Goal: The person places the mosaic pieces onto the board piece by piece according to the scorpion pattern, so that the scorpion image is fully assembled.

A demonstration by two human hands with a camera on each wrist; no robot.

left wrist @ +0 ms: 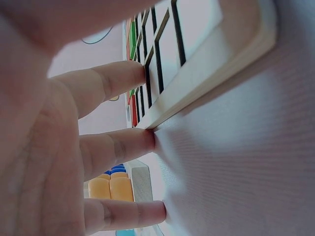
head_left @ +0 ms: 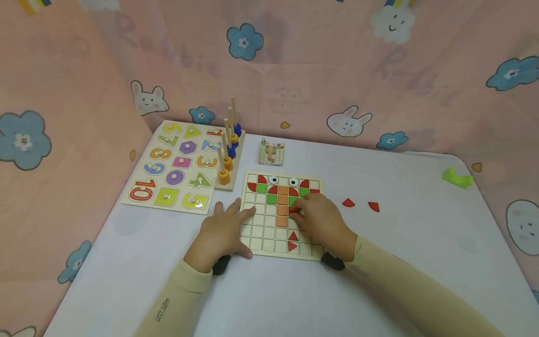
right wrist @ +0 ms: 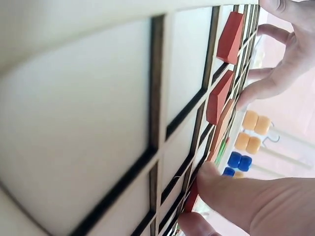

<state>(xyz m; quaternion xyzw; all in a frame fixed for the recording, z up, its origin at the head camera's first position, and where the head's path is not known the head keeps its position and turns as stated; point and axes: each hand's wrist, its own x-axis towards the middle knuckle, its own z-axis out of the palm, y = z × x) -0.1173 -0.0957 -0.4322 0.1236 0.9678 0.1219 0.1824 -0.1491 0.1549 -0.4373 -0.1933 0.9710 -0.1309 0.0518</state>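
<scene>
A wooden grid board (head_left: 258,233) lies on the table, its upper part filled with red, green and orange pieces and two eye pieces (head_left: 293,182). My left hand (head_left: 216,236) spreads its fingers along the board's left edge, the index fingertip on the grid and two fingertips down by the cloth. Over the right half, my right hand (head_left: 323,220) pinches a red piece (right wrist: 192,197) between thumb and finger, right at the cells beside the orange column (head_left: 282,209). The fingers hide most of that piece. Two red triangles (head_left: 293,236) lie in lower cells.
Right of the board lie two loose red quarter-round pieces (head_left: 348,202). A small picture card (head_left: 271,153) stands behind the board. At the back left are a number puzzle (head_left: 195,168) and a peg stand (head_left: 229,182) with rings. A green object (head_left: 457,178) sits at the far right.
</scene>
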